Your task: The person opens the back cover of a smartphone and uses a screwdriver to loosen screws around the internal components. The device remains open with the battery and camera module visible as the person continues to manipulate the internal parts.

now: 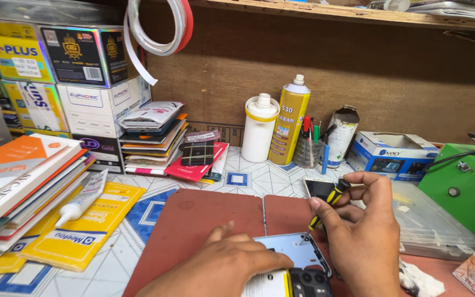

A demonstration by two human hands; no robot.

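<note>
An opened phone (pixel 298 253) lies back-up on a reddish-brown mat (pixel 193 220), its pale inner plate and dark camera block showing. My left hand (pixel 226 267) rests flat on the phone's left side and holds it down. My right hand (pixel 361 236) grips a small yellow-and-black screwdriver (pixel 325 206), whose tip touches the phone's inner plate near the top edge. Just behind that hand lies another phone (pixel 317 187) with a dark screen.
Stacks of flat packets (pixel 23 181) and boxes (pixel 83 88) fill the left. A white bottle (pixel 260 127), a yellow spray can (pixel 290 121) and a cup of tools (pixel 309 148) stand at the back. To the right are a clear parts case (pixel 430 220) and a green device (pixel 463 187).
</note>
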